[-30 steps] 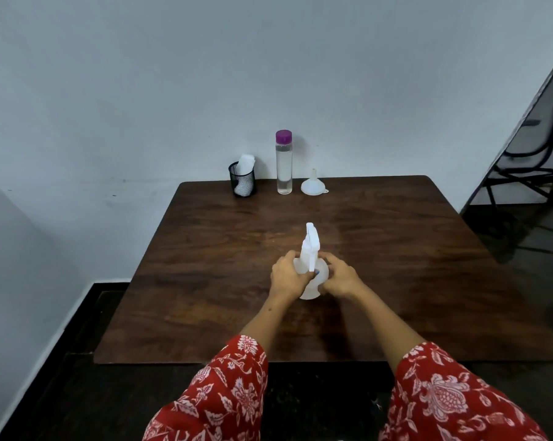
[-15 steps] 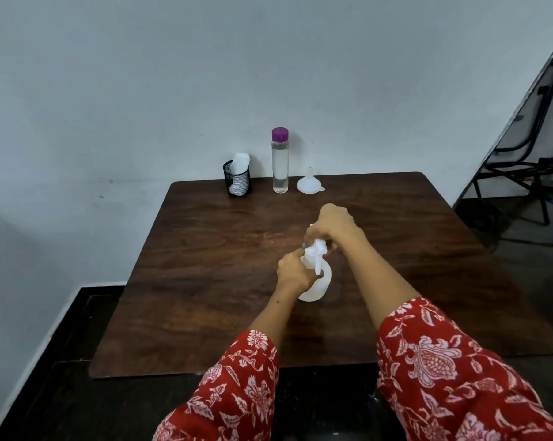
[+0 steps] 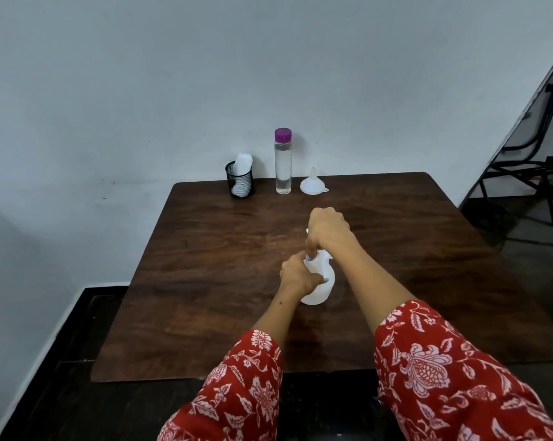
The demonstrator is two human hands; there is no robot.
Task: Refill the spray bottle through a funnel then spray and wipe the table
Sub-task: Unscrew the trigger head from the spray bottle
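Observation:
A white spray bottle (image 3: pixel 319 288) stands near the middle of the brown wooden table (image 3: pixel 205 249). My left hand (image 3: pixel 297 276) is wrapped around the bottle's body. My right hand (image 3: pixel 327 229) is closed over the spray head on top and hides most of it. At the table's far edge stand a clear bottle with a purple cap (image 3: pixel 283 162), holding clear liquid, and a white funnel (image 3: pixel 313 184) lying mouth down just right of it. A black mesh cup (image 3: pixel 240 183) with a white cloth in it sits left of the clear bottle.
A white wall runs behind the table and along the left. Black metal chair frames (image 3: pixel 529 167) stand at the right beyond the table. The floor around is dark.
My right hand went from the bottle's side up onto the spray head one second ago and stays clamped there. The left hand keeps its hold on the body.

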